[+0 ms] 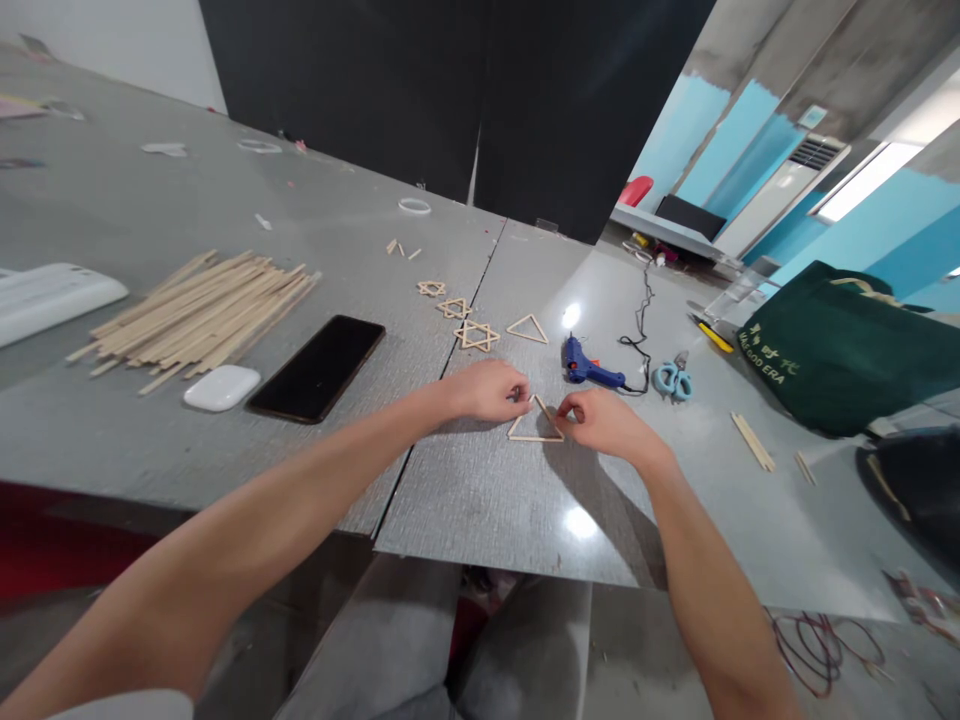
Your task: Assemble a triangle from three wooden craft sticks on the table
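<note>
A small triangle of wooden sticks [535, 436] lies flat on the grey table [480, 500] in front of me. My left hand [489, 389] pinches its upper left side near the top corner. My right hand [604, 420] pinches its right side. Just beyond lie another stick triangle [527, 328] and three stick stars [477, 335], largest nearest, shrinking toward the back. A blue glue gun [591, 367] rests to the right of them, its black cord trailing away.
A pile of long wooden sticks [196, 315] lies at the left, with a black phone [317, 367] and a white earbud case [222, 387] near it. Light blue scissors [673, 379], loose sticks [752, 441] and a dark green bag [847, 345] sit at the right.
</note>
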Tool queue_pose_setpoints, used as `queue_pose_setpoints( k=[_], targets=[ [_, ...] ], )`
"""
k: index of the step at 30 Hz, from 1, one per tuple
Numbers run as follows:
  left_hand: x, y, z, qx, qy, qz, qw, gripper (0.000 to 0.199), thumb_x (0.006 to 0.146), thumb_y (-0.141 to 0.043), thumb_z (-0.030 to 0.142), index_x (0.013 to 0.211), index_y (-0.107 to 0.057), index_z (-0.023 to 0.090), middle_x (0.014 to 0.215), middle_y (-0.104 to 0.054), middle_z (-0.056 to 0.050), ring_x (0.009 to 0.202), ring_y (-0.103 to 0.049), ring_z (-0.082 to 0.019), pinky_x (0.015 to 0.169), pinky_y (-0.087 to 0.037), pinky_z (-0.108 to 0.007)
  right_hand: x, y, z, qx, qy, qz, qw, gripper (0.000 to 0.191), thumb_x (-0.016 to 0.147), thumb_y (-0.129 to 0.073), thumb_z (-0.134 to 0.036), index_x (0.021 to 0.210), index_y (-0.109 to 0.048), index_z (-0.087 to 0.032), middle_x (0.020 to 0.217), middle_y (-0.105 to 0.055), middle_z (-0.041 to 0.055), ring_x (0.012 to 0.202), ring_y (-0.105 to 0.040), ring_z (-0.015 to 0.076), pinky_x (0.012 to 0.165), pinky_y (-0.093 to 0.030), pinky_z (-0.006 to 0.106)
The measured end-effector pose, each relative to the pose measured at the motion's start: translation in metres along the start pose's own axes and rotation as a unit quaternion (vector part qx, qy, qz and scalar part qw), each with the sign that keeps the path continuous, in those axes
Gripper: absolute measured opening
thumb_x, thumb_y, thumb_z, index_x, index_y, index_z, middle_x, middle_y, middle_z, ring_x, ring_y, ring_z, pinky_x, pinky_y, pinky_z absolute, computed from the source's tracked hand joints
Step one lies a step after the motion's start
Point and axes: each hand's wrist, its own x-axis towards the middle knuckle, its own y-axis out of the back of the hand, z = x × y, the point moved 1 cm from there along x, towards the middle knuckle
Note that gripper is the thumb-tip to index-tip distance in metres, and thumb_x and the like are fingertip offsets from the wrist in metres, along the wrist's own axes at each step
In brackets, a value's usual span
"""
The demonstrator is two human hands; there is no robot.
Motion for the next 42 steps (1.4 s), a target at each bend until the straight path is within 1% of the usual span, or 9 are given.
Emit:
queue_pose_setpoints(
  k=[7, 15, 22, 27, 31, 37, 42],
  targets=[
    [0.0003, 0.0007, 0.0000, 0.005, -0.001, -0.003, 1.000, 0.024, 0.094, -0.068, 0.041, 0.083, -0.074, 0.021, 0.075, -0.068, -0.004, 0.080, -0.059, -0.023, 0.071, -0.034, -0.033, 0.0002, -0.0004, 0.0002, -0.003, 0.008, 0.004, 1.000, 0.020, 0.099, -0.072, -0.033, 0.097, -0.083, -0.017, 0.077, -0.071, 0.0030, 0.065, -0.055, 0.0156, 0.061, -0.031, 0.030],
    [0.0005, -0.0002, -0.0007, -0.005, -0.001, 0.000, 1.000, 0.023, 0.093, -0.068, 0.041, 0.081, -0.073, 0.021, 0.074, -0.067, -0.004, 0.080, -0.059, -0.023, 0.071, -0.034, -0.034, -0.0001, -0.0002, -0.0006, -0.006, 0.008, 0.004, 1.000, 0.020, 0.100, -0.071, -0.033, 0.097, -0.083, -0.017, 0.077, -0.071, 0.0030, 0.066, -0.057, 0.0161, 0.061, -0.031, 0.031],
    [0.0011, 0.0000, 0.0003, 0.002, 0.007, -0.006, 1.000, 0.026, 0.095, -0.066, 0.042, 0.080, -0.072, 0.021, 0.075, -0.066, -0.004, 0.077, -0.056, -0.022, 0.069, -0.031, -0.034, 0.0001, 0.0006, -0.0009, -0.011, 0.006, 0.002, 1.000, 0.019, 0.100, -0.072, -0.033, 0.098, -0.083, -0.017, 0.079, -0.071, 0.0038, 0.068, -0.057, 0.0166, 0.062, -0.031, 0.030],
    [0.0006, 0.0006, 0.0004, 0.005, 0.008, -0.007, 1.000, 0.025, 0.095, -0.066, 0.041, 0.081, -0.072, 0.022, 0.077, -0.067, -0.004, 0.078, -0.056, -0.022, 0.070, -0.033, -0.033, 0.0008, 0.0005, -0.0011, 0.005, 0.003, 0.012, 1.000, 0.021, 0.102, -0.071, -0.035, 0.104, -0.081, -0.017, 0.079, -0.071, 0.0034, 0.068, -0.057, 0.0167, 0.062, -0.031, 0.030],
    [0.0005, 0.0008, 0.0006, 0.014, 0.006, -0.007, 1.000, 0.025, 0.095, -0.066, 0.041, 0.081, -0.072, 0.021, 0.077, -0.067, -0.004, 0.077, -0.056, -0.022, 0.069, -0.032, -0.033, 0.0016, -0.0005, -0.0017, 0.008, 0.005, 0.018, 1.000, 0.019, 0.103, -0.072, -0.034, 0.106, -0.081, -0.017, 0.078, -0.070, 0.0029, 0.069, -0.058, 0.0167, 0.063, -0.031, 0.030],
    [0.0008, 0.0004, 0.0003, 0.015, 0.006, -0.003, 1.000, 0.025, 0.095, -0.065, 0.040, 0.082, -0.074, 0.020, 0.077, -0.069, -0.004, 0.078, -0.059, -0.022, 0.069, -0.034, -0.033, 0.0013, -0.0009, -0.0031, 0.008, 0.008, 0.017, 1.000, 0.016, 0.103, -0.073, -0.031, 0.104, -0.081, -0.016, 0.073, -0.066, 0.0012, 0.066, -0.054, 0.0156, 0.062, -0.030, 0.030],
    [0.0009, -0.0004, -0.0005, 0.019, 0.002, -0.003, 1.000, 0.024, 0.095, -0.065, 0.040, 0.083, -0.074, 0.021, 0.077, -0.070, -0.004, 0.079, -0.060, -0.023, 0.070, -0.034, -0.033, 0.0013, -0.0013, -0.0030, 0.013, 0.011, 0.018, 1.000, 0.014, 0.102, -0.074, -0.028, 0.103, -0.081, -0.016, 0.073, -0.066, 0.0006, 0.066, -0.053, 0.0155, 0.063, -0.030, 0.029]
  ],
)
